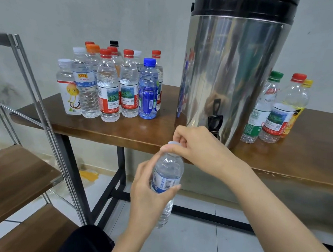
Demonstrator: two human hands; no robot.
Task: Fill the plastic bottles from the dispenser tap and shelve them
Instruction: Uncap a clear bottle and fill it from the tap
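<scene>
A clear plastic bottle (169,173) with a blue and white label is held upright in front of the table edge, below the black tap (214,122) of the steel dispenser (232,71). My left hand (147,193) grips the bottle's body. My right hand (196,143) pinches the white cap (173,143) on top of it. Water shows inside the bottle. A wooden shelf (9,167) on a metal frame stands at the left.
Several capped bottles (108,85) stand in a group on the brown table (120,129) left of the dispenser. Three more bottles (275,110) stand to its right. A lower shelf board (35,233) lies at the bottom left. Grey tiled floor lies below.
</scene>
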